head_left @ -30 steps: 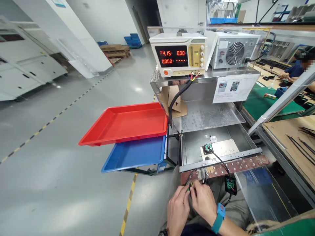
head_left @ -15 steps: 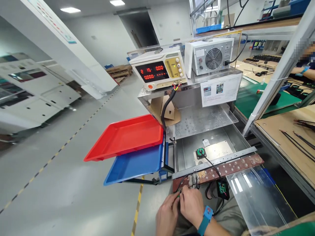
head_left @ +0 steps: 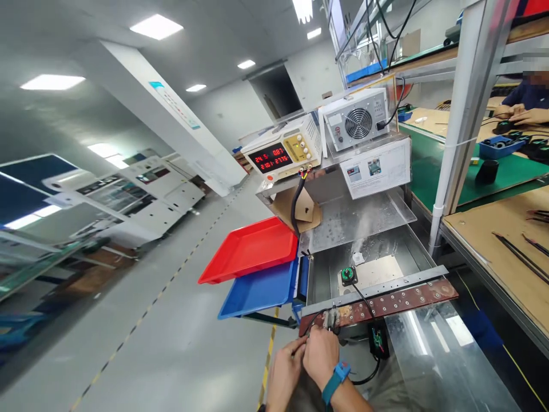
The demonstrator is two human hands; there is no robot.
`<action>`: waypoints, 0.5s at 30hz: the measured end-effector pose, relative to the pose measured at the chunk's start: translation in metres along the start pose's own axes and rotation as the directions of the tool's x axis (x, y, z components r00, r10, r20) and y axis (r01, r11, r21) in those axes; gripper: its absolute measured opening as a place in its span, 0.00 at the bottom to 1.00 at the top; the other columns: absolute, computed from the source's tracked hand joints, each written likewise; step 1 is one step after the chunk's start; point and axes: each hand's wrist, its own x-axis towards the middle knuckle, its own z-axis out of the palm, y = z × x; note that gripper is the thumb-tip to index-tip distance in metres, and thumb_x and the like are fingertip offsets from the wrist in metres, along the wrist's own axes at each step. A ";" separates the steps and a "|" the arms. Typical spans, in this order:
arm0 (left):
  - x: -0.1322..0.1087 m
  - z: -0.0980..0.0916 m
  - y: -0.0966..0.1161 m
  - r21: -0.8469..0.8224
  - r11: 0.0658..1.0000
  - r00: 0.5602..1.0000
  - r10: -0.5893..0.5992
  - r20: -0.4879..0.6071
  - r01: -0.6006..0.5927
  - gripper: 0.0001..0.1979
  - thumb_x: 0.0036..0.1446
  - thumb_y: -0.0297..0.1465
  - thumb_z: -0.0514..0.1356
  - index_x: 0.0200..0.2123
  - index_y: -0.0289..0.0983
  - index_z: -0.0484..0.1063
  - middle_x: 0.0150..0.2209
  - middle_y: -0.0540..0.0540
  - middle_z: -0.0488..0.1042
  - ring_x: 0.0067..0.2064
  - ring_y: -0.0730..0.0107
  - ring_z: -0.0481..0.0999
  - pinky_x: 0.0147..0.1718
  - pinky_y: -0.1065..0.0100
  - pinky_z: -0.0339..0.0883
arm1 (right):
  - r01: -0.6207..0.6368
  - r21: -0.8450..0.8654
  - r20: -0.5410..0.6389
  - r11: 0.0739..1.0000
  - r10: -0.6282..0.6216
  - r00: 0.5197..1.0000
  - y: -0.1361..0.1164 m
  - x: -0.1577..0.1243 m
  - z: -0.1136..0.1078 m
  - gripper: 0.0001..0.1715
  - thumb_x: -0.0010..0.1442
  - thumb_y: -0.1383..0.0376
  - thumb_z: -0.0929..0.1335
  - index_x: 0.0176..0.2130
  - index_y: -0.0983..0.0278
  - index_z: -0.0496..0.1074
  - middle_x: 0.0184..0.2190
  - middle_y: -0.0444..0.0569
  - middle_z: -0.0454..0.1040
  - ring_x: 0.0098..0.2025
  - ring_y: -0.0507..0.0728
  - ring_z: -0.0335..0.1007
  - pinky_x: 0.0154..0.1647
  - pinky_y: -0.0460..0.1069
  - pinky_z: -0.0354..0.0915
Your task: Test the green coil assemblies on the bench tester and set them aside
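My left hand (head_left: 283, 366) and my right hand (head_left: 321, 353) meet at the left end of a brown strip with rows of metal studs (head_left: 401, 300). Both sets of fingers are pinched together, and what lies between them is hidden. Just above the fingers, clips and a black cable sit on the strip's end. A black housing with a green circuit board (head_left: 378, 341) hangs by its cable in front of the strip, to the right of my hands. A round green part in a black square frame (head_left: 348, 276) rests in the metal tray, its cable crossing the strip.
A power supply (head_left: 281, 149) with lit red digits stands behind, beside a white unit with a fan (head_left: 358, 120). Left are a red tray (head_left: 253, 247) and a blue tray (head_left: 259, 290). A clear sheet (head_left: 446, 360) lies right; a co-worker's hands (head_left: 525, 114) are farther off.
The camera view has tilted and shifted. The power supply digits went from zero readings with dashes to nonzero values. My hands stay pinched at the strip's left end.
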 end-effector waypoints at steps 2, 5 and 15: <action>0.000 0.000 0.003 -0.002 1.000 1.000 0.005 0.002 -0.005 0.21 0.54 0.41 0.54 0.41 0.40 0.84 0.45 0.41 0.84 0.49 0.51 0.82 0.52 0.57 0.72 | 0.000 0.006 0.015 1.000 0.000 1.000 0.000 -0.001 -0.001 0.14 0.58 0.73 0.67 0.44 0.71 0.76 0.38 0.65 0.81 0.43 0.67 0.80 0.41 0.53 0.71; 0.000 0.001 0.004 -0.002 1.000 1.000 0.012 0.002 -0.012 0.22 0.54 0.40 0.53 0.42 0.39 0.84 0.44 0.41 0.84 0.48 0.51 0.82 0.51 0.58 0.74 | 0.011 -0.002 0.017 1.000 -0.011 1.000 0.000 -0.002 -0.002 0.15 0.59 0.73 0.66 0.45 0.71 0.76 0.40 0.64 0.81 0.45 0.68 0.80 0.43 0.55 0.72; -0.006 0.001 0.004 0.039 0.999 1.000 0.031 -0.002 -0.031 0.20 0.59 0.36 0.52 0.45 0.42 0.82 0.47 0.43 0.83 0.49 0.53 0.82 0.49 0.58 0.73 | 0.049 -0.082 -0.045 0.995 -0.053 0.998 0.007 -0.003 0.004 0.11 0.61 0.70 0.67 0.42 0.70 0.77 0.39 0.63 0.81 0.44 0.67 0.80 0.42 0.53 0.70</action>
